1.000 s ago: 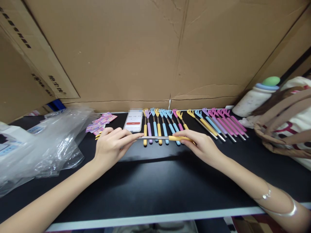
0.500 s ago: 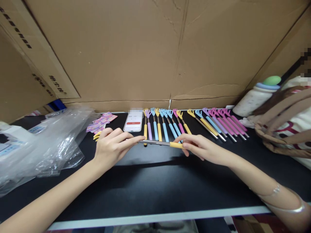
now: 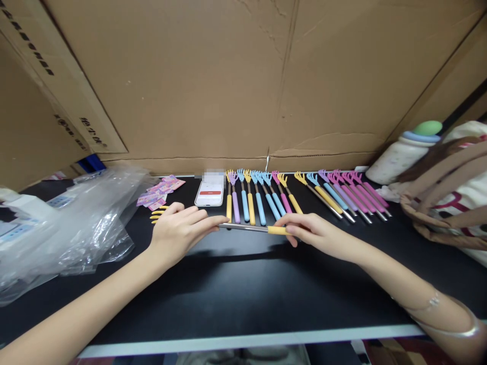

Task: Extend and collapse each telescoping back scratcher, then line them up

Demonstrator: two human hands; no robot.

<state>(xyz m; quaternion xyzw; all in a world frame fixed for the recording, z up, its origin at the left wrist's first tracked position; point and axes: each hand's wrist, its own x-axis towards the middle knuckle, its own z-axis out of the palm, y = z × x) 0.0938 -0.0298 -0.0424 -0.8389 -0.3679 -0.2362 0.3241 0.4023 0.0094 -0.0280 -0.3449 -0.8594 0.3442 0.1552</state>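
Observation:
A yellow back scratcher (image 3: 245, 227) with a metal rod lies level between my hands, above the black tabletop. Near its yellow claw, my left hand (image 3: 180, 230) is closed around the rod; the claw's prongs poke out beyond the knuckles. On the other side, my right hand (image 3: 310, 230) pinches the yellow grip with thumb and fingers. Just behind it, a row of back scratchers (image 3: 259, 205) in yellow, purple, blue and pink lies with claws toward the cardboard. Farther right, a second group of back scratchers (image 3: 348, 195) lies slanted, with bare metal ends toward me.
A phone (image 3: 209, 191) lies left of the row, beside pink-purple cards (image 3: 158, 192). Clear plastic bags (image 3: 91, 223) cover the table's left side. At right stand a white bottle (image 3: 399, 154) and a beige bag (image 3: 437, 203). A cardboard wall (image 3: 213, 81) rises behind.
The camera view has shifted slightly. Both hands keep their hold on the yellow back scratcher, which appears a little lower, and more of its claw shows beside my left hand.

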